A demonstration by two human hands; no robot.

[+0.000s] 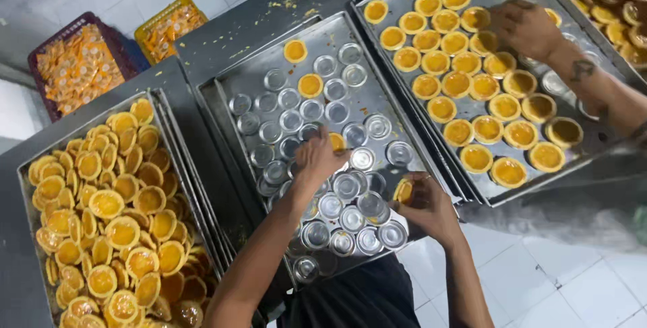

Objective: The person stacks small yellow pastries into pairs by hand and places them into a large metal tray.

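My left hand (317, 161) reaches over the middle steel tray (264, 50), fingers closed on a yellow tart shell (337, 141) among several empty round metal moulds (350, 219). My right hand (431, 212) is at the tray's right edge and holds another yellow tart shell (403, 190). Two filled moulds (295, 50) sit near the tray's far end.
A tray (22, 186) heaped with tart shells stands at the left. On the right, another tray (486, 199) holds rows of tarts, where a co-worker's hand (527, 28) works. A maroon crate (75, 65) and a yellow crate (168, 25) sit on the floor behind.
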